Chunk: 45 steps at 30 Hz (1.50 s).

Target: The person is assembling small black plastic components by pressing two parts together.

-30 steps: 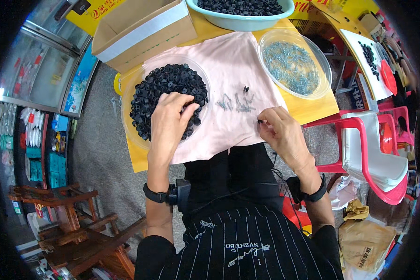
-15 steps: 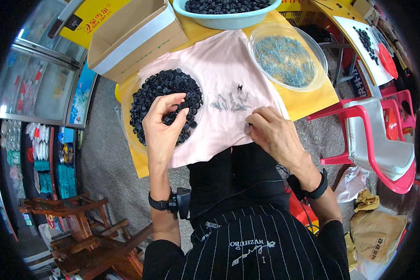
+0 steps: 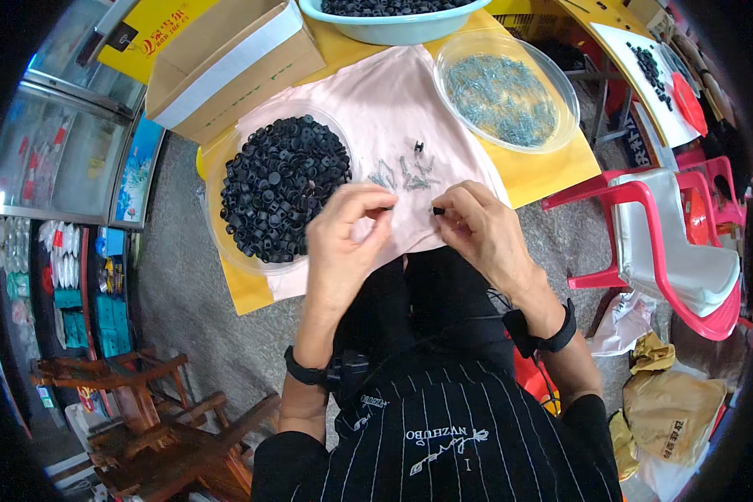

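Clear dish of black plastic caps [image 3: 283, 187] at left on pink cloth [image 3: 376, 109]. Left hand [image 3: 343, 243] fingers pinched, contents unclear. Right hand [image 3: 477, 226] pinches small black cap [image 3: 437, 211]; loose screws [image 3: 402, 173] just above, clear bowl of screws [image 3: 504, 96] far right.

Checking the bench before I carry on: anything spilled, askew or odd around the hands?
Nothing looks wrong. A few loose metal pins lie on the pink cloth, outside the clear dish of pins, but in a tidy cluster. The black caps stay inside their dish. Both the left hand and right hand work above the cloth.
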Each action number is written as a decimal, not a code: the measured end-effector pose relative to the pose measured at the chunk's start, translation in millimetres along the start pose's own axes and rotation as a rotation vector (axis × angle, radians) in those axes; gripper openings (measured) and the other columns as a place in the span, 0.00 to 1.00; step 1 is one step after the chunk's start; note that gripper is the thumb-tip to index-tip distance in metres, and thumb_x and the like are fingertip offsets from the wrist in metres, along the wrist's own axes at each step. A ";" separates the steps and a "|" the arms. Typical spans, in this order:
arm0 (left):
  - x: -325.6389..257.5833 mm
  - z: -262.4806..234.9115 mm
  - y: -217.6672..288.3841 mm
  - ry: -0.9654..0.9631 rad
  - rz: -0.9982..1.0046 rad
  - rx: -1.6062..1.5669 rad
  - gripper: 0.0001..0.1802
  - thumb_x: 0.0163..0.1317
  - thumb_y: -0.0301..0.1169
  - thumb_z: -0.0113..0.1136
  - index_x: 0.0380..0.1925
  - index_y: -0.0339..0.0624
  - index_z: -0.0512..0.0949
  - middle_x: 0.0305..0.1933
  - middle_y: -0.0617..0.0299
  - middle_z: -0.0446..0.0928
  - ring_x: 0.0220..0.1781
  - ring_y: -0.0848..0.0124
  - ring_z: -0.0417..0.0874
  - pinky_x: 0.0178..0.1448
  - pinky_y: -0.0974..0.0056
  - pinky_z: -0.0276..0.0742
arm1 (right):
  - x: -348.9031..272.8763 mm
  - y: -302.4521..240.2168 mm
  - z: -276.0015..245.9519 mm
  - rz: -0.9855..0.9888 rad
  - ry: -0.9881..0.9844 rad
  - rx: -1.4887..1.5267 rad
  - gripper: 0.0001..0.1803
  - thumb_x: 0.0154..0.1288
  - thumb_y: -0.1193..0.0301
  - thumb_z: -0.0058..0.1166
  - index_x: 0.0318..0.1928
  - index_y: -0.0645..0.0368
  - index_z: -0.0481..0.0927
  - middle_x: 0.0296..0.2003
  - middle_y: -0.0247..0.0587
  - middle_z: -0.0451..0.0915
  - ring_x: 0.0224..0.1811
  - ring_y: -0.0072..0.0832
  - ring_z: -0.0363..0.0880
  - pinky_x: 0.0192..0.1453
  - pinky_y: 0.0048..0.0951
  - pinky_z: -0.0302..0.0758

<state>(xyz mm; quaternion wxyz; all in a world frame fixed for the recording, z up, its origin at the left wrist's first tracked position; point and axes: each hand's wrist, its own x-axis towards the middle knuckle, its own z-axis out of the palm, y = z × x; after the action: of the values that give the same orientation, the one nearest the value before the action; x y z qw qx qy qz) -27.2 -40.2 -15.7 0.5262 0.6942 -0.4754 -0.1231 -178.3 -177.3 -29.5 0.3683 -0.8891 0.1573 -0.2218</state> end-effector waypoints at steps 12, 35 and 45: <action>9.7 -46.7 15.2 0.121 0.026 0.527 0.09 0.55 0.20 0.62 0.37 0.37 0.82 0.41 0.56 0.80 0.40 0.70 0.81 0.41 0.68 0.77 | -3.4 2.6 -1.8 0.060 0.040 0.074 0.09 0.57 0.77 0.57 0.39 0.64 0.76 0.33 0.43 0.74 0.31 0.32 0.80 0.38 0.29 0.79; 19.5 -68.0 -8.0 -0.059 -0.038 0.555 0.07 0.55 0.23 0.61 0.35 0.36 0.81 0.30 0.58 0.80 0.33 0.67 0.78 0.38 0.66 0.72 | -3.5 4.4 1.3 0.069 0.053 0.070 0.09 0.57 0.77 0.57 0.40 0.63 0.76 0.32 0.43 0.73 0.30 0.33 0.79 0.36 0.30 0.78; 21.9 -63.0 -10.2 -0.199 -0.074 0.633 0.10 0.49 0.22 0.64 0.33 0.35 0.81 0.35 0.57 0.78 0.41 0.59 0.75 0.47 0.60 0.72 | -2.8 1.3 1.7 0.082 0.055 0.082 0.10 0.58 0.77 0.58 0.41 0.62 0.77 0.32 0.38 0.73 0.28 0.25 0.75 0.34 0.25 0.75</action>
<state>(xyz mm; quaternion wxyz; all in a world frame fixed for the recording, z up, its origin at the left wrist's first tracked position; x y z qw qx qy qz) 31.8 -18.9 9.0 0.2307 0.8246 -0.5136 -0.0554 -180.0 -175.9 -32.3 0.4087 -0.8596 0.1946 -0.2371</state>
